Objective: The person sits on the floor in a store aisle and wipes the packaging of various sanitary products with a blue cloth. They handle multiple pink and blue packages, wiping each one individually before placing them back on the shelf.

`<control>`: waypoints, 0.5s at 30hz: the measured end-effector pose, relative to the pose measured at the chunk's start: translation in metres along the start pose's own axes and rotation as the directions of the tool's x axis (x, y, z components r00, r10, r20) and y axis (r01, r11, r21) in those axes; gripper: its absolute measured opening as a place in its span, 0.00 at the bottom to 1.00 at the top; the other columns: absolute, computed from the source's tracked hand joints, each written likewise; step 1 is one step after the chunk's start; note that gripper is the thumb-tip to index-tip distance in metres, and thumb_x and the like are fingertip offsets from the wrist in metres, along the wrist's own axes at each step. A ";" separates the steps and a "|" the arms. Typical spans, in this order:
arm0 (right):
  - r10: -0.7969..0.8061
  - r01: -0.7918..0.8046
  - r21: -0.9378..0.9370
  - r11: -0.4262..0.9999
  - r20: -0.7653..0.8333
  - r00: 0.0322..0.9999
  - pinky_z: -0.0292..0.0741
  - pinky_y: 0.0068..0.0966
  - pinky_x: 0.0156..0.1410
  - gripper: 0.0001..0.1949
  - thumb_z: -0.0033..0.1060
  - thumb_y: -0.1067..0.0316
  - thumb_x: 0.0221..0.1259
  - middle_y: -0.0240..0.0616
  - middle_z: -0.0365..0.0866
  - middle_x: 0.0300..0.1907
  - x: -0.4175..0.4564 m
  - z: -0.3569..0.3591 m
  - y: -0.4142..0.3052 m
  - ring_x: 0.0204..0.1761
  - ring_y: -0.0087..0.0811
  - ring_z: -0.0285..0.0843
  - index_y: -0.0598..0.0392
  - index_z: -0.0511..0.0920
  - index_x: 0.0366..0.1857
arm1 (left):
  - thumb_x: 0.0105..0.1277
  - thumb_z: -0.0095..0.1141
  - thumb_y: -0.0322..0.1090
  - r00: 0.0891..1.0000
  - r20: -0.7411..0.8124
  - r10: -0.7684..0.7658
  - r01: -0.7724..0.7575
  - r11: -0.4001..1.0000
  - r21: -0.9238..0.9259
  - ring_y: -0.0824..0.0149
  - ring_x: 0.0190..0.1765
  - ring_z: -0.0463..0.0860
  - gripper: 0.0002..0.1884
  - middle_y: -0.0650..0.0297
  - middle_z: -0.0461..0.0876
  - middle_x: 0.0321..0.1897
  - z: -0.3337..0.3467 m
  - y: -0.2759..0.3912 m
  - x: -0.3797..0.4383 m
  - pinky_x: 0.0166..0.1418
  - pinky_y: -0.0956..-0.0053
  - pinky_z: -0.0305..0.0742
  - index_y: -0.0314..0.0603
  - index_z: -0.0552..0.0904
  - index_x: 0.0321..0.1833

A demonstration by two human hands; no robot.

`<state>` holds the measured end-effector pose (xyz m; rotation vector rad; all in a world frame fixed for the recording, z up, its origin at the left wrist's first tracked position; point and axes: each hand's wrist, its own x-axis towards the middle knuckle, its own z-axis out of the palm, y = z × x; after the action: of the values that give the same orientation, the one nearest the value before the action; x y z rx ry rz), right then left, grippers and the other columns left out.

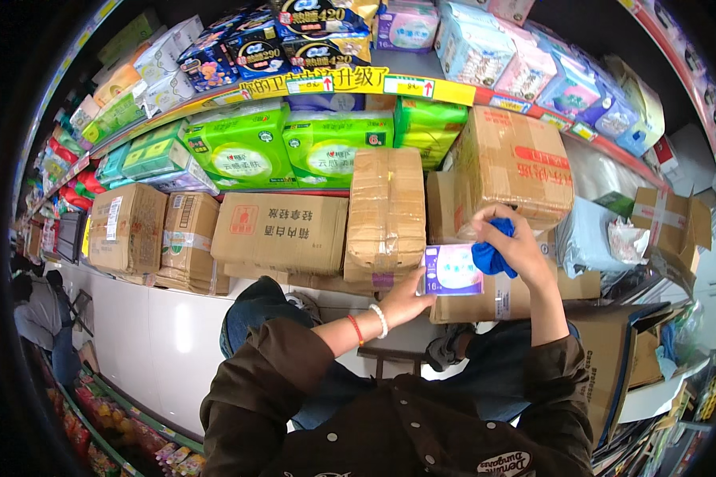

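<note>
My left hand [407, 298], with a white beaded bracelet and a red one at its wrist, holds the left end of a purple and white packet [444, 280]. A bunched blue cloth [495, 247] is gripped by my right hand [510, 238], at the packet's upper right corner. Part of the cloth lies over the packet's right side. Both hands are above a taped cardboard carton [471, 307]. Just left of the packet stands an upright taped carton [386, 208], and a larger carton [519, 161] rises behind my right hand.
Shelves ahead bear green tissue packs [235, 149] and sanitary pad packs [477, 45]. More cartons [280, 229] line the lower shelf front. Open cardboard boxes [608, 369] stand at the right. A low stool [391, 358] is between my feet. Another person [45, 316] is at the far left.
</note>
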<state>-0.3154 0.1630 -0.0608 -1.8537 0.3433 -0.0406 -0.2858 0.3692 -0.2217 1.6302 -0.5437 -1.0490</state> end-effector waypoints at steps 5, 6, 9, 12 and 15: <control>-0.226 0.223 -0.044 0.974 -0.066 0.972 0.72 0.17 0.46 0.09 0.61 0.62 0.69 0.25 0.78 0.33 0.083 0.006 -0.049 0.37 0.16 0.74 0.57 0.82 0.41 | 0.71 0.57 0.31 0.975 0.071 0.208 -0.207 0.978 -0.021 0.66 0.55 0.81 0.17 0.61 0.81 0.54 -0.008 0.015 -0.008 0.60 0.70 0.76 0.39 0.76 0.61; -0.267 0.254 -0.116 0.960 -0.109 0.958 0.74 0.20 0.46 0.10 0.62 0.61 0.67 0.29 0.82 0.35 0.109 0.009 -0.058 0.38 0.19 0.77 0.56 0.82 0.42 | 0.72 0.56 0.30 0.972 0.086 0.219 -0.214 0.975 -0.063 0.68 0.54 0.81 0.15 0.61 0.82 0.52 -0.012 0.019 -0.010 0.59 0.72 0.76 0.39 0.77 0.60; -0.442 0.294 -0.560 0.775 -0.148 0.885 0.79 0.32 0.50 0.14 0.63 0.57 0.60 0.42 0.88 0.41 0.177 0.010 -0.090 0.42 0.36 0.86 0.50 0.84 0.46 | 0.75 0.54 0.30 0.956 0.175 0.235 -0.200 0.960 -0.198 0.74 0.51 0.82 0.11 0.64 0.83 0.48 -0.025 0.040 -0.016 0.54 0.77 0.77 0.39 0.78 0.56; -0.618 0.288 -0.820 0.494 -0.098 0.780 0.78 0.38 0.55 0.20 0.59 0.59 0.55 0.50 0.86 0.45 0.235 0.022 -0.115 0.49 0.53 0.83 0.45 0.82 0.53 | 0.75 0.54 0.30 0.941 0.154 0.302 -0.272 0.944 -0.186 0.75 0.51 0.81 0.11 0.64 0.83 0.47 -0.045 0.058 -0.026 0.54 0.78 0.77 0.39 0.78 0.57; -0.597 0.216 -0.811 0.544 -0.193 0.779 0.78 0.42 0.57 0.25 0.59 0.56 0.56 0.56 0.84 0.51 0.299 0.015 -0.124 0.52 0.54 0.82 0.49 0.80 0.59 | 0.75 0.54 0.29 0.939 0.100 0.328 -0.299 0.926 -0.229 0.76 0.51 0.81 0.12 0.65 0.82 0.47 -0.056 0.066 -0.026 0.54 0.79 0.77 0.39 0.77 0.58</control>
<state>-0.0003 0.1339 0.0077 -2.7531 0.2229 -0.8066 -0.2413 0.3982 -0.1486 1.2415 -0.7333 -0.9460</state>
